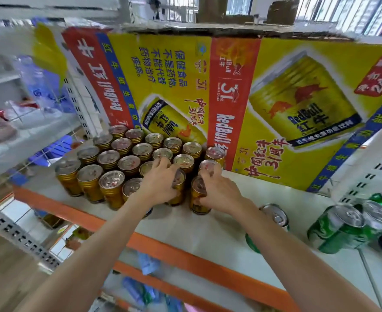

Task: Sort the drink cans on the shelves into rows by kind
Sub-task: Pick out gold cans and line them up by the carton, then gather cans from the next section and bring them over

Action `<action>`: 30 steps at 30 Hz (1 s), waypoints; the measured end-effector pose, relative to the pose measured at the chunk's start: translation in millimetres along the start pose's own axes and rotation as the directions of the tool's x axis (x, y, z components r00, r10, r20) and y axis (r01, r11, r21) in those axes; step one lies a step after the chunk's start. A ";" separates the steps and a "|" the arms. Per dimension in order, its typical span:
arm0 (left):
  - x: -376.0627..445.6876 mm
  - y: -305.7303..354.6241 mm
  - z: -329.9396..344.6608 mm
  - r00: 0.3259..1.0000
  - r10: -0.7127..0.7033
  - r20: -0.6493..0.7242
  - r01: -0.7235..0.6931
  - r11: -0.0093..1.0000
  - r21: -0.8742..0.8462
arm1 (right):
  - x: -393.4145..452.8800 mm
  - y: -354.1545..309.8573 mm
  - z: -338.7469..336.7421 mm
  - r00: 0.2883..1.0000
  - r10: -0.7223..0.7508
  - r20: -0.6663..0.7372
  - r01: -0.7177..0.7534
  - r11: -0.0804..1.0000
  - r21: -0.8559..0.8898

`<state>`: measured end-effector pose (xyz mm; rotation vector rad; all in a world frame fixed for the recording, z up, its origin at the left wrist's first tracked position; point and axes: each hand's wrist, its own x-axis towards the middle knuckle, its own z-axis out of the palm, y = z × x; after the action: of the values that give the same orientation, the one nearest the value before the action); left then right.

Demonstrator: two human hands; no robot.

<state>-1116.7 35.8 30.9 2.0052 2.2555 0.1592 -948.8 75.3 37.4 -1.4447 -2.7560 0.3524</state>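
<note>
Head view: nearest, both forearms reach up over the orange-edged shelf. The left hand curls its fingers round a gold can at the front of the block; the right hand grips another gold can just beside it, fingertips reaching over a can top behind. The gold cans (short, ribbed, with silvery pull-tab lids) stand upright in tight rows on the shelf's left half. To the right stand green cans, taller and smooth, well apart from the gold ones. Behind everything stands a large yellow RedBull carton, its contents hidden.
</note>
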 end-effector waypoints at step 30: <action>-49.6 224.5 -2.7 0.890 0.411 -0.196 -0.454 0.828 -0.330 | -281.4 170.4 -44.0 0.730 0.643 -0.232 -0.531 0.747 0.401</action>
<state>-891.3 12.8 69.8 2.2919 1.6152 0.7029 -644.1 -51.5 72.5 -2.0258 -1.7918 0.4422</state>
